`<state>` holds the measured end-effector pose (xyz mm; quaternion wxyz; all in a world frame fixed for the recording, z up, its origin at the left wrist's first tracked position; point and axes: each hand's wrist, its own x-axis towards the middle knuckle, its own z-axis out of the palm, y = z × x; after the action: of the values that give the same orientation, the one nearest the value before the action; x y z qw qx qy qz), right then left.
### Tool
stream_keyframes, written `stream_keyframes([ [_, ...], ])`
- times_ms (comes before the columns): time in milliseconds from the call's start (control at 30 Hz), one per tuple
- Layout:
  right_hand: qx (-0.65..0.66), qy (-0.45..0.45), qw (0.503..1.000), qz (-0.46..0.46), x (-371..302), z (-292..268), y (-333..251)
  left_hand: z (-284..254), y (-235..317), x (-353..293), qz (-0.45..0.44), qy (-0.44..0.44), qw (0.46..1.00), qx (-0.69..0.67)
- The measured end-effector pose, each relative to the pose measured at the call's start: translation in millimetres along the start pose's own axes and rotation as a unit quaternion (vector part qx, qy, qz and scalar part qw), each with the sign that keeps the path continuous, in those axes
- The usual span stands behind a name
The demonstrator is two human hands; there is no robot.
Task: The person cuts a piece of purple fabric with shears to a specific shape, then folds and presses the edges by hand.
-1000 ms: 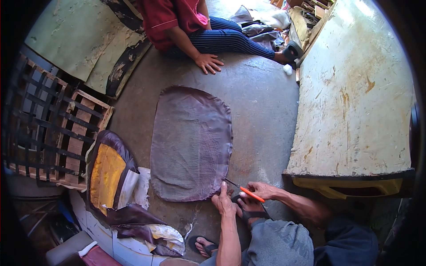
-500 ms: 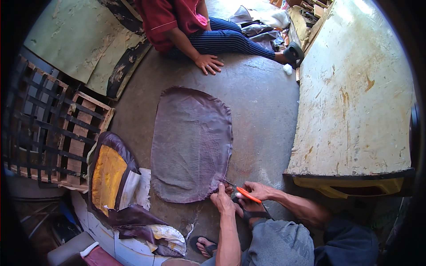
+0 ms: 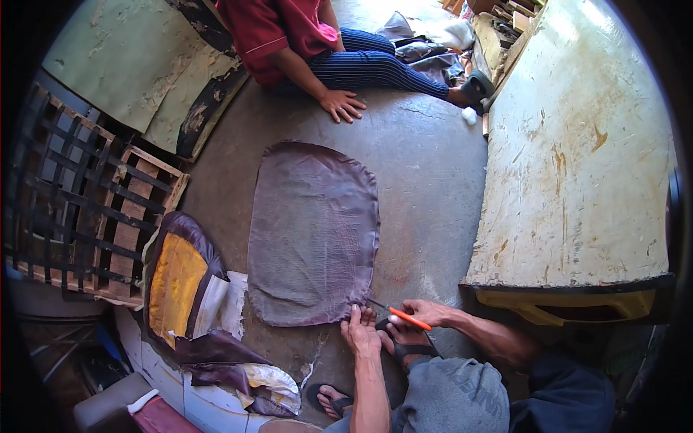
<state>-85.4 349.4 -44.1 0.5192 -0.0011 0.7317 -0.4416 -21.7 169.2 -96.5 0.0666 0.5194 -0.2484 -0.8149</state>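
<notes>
A dark purple-brown leather-like cover (image 3: 314,238), roughly rectangular with rounded corners, lies spread on the floor before me, its dull, creased side up. At its near right corner, my left hand (image 3: 362,333) is closed with the fingertips at the edge. Just right of that, my right hand (image 3: 422,315) grips an orange-handled tool (image 3: 410,318). The tool's thin dark shaft points left at the cover's corner; its tip is too small to make out. My sandalled foot (image 3: 406,340) rests close below both hands.
Opposite me sits a person in a red top, one hand (image 3: 342,105) flat on the floor. A large pale worn panel (image 3: 570,159) stands right. On the left are a webbed wooden frame (image 3: 130,216) and a torn cover with yellow foam (image 3: 173,281).
The cover's near edge has shifted up slightly. My right hand and the orange-handled tool have moved a little right, away from the left hand, and more of the shaft shows.
</notes>
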Motion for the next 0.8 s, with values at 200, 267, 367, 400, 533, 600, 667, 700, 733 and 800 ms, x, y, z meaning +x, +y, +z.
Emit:
stream_keyframes([
  [200, -0.017, -0.012, 1.0, 0.002, 3, 10, 2, 3, -6, -5, 0.039, 0.03, 0.997, 0.059],
  [267, -0.026, -0.009, 1.0, 0.005, 3, 12, 5, -1, -6, -7, 0.035, 0.029, 0.997, 0.061],
  [367, -0.045, 0.008, 0.999, 0.007, 1, 9, 19, -4, 0, -13, 0.003, 0.027, 0.999, 0.041],
  [400, -0.055, 0.021, 0.998, 0.004, 0, 7, 24, -4, 2, -14, -0.022, 0.027, 0.999, 0.018],
  [533, -0.023, 0.009, 1.0, 0.003, -7, 4, 19, -8, -7, -8, -0.003, 0.016, 0.998, 0.063],
  [600, -0.033, 0.002, 0.999, 0.013, -8, 7, 21, -5, -11, -9, 0.009, 0.019, 0.998, 0.064],
  [667, -0.039, -0.003, 0.999, 0.022, -8, 8, 22, 0, -14, -13, 0.026, 0.031, 0.996, 0.075],
  [700, -0.045, -0.01, 0.999, 0.029, -8, 9, 21, 1, -16, -13, 0.024, 0.029, 0.996, 0.076],
  [733, -0.045, -0.011, 0.999, 0.028, -9, 9, 15, 1, -16, -12, 0.02, 0.023, 0.995, 0.091],
  [800, -0.064, -0.011, 0.997, 0.052, -16, 7, 0, 1, -15, -12, 0.017, 0.019, 0.994, 0.106],
])
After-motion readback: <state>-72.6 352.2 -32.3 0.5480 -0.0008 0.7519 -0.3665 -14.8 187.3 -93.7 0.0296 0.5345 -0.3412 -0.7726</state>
